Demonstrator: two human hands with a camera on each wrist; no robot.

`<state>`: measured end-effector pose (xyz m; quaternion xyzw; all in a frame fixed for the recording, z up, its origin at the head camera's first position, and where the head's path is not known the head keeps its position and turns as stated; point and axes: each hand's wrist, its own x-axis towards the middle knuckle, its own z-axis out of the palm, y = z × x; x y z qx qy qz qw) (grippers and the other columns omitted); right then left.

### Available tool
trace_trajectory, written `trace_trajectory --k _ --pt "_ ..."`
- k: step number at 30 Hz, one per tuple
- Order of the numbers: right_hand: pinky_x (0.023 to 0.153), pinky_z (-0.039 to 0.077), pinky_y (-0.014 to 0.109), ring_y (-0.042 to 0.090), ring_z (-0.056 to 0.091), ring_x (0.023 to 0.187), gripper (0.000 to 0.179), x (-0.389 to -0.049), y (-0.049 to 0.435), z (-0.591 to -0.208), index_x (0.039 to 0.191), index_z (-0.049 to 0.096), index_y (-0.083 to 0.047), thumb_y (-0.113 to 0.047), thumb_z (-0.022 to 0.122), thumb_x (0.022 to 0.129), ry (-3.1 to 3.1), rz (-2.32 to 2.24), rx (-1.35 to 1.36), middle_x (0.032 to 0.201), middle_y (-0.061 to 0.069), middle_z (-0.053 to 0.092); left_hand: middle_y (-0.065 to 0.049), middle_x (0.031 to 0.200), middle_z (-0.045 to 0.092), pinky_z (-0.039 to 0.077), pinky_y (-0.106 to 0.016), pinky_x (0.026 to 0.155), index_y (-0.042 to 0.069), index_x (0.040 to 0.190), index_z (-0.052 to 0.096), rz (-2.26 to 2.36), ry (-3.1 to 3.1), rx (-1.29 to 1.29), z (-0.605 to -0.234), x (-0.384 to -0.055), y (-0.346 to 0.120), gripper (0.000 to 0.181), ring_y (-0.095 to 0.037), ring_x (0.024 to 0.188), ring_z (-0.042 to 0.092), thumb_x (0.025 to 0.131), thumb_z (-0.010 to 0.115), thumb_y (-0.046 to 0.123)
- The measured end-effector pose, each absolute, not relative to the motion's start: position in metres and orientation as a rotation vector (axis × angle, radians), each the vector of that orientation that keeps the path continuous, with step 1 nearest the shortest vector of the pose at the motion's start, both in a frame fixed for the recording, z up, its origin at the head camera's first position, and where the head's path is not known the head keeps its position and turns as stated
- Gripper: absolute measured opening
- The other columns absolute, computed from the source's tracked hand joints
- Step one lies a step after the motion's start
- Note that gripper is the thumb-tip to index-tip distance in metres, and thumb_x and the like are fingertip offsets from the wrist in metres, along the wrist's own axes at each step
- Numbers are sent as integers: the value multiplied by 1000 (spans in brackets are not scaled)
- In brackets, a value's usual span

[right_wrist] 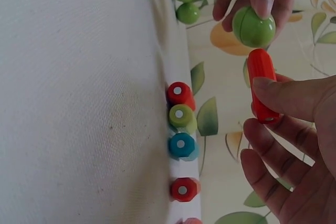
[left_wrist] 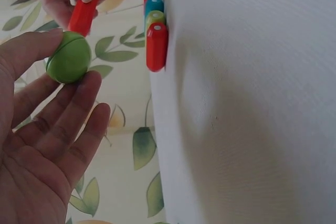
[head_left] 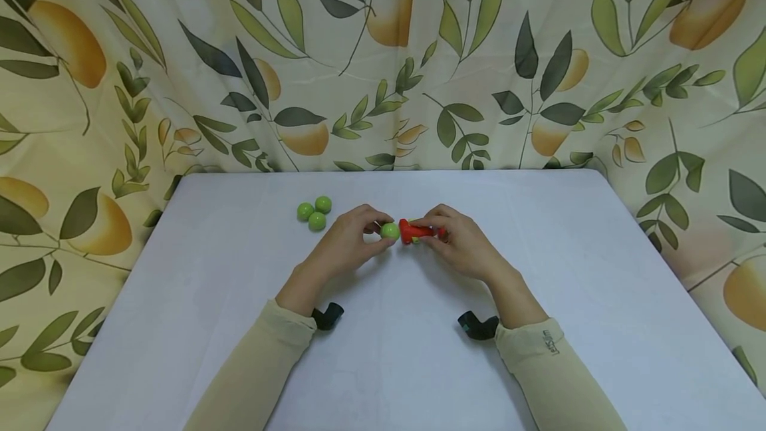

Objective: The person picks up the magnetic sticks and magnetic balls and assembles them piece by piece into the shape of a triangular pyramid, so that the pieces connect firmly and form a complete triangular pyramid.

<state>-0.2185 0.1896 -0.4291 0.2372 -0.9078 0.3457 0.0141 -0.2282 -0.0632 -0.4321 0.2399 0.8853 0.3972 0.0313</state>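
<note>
Reference: held green ball (head_left: 390, 231). Head view: from above and well back on its near side, facing forward and down across table (head_left: 383, 378) to patterned curtain (head_left: 383, 118). Left wrist: low, close, left of ball, rolled sideways, facing curtain. Right wrist: low, close, right of ball, rolled oppositely. Wrist views share ball and gripped red piece (left_wrist: 81, 18).

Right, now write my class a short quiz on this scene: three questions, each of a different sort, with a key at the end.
1. Count: in the head view, how many loose green balls rest on the table, apart from the hands?
2. True or false: the left hand holds nothing.
3. Multiple choice: what does the right hand hold? a) a blue piece; b) a red piece; c) nothing.

Key:
1. Three, grouped close together.
2. False: it pinches a green ball.
3. b.
</note>
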Motion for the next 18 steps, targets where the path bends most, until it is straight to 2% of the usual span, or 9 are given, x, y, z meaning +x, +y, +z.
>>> trace_trajectory --k 7,15,18 --pt "82 55 40 20 62 97 33 -217 190 -429 124 76 -15 -6 77 92 -2839 1049 743 115 1 67 7 115 66 57 -37 99 20 123 72 1208 2735 730 -432 -227 -63 32 -16 107 68 93 79 26" --pt "81 56 43 22 62 94 33 -217 190 -427 123 76 -15 -7 78 91 -2830 1063 747 114 1 67 6 115 67 57 -40 99 20 123 72 1213 2737 743 -432 -226 -61 32 -17 107 68 93 79 26" --pt "80 55 41 21 61 92 32 -216 189 -427 122 77 -16 -8 78 91 -2827 1063 749 113 0 67 5 115 66 57 -41 99 20 124 72 1214 2728 752 -432 -226 -60 31 -18 107 68 94 79 25"
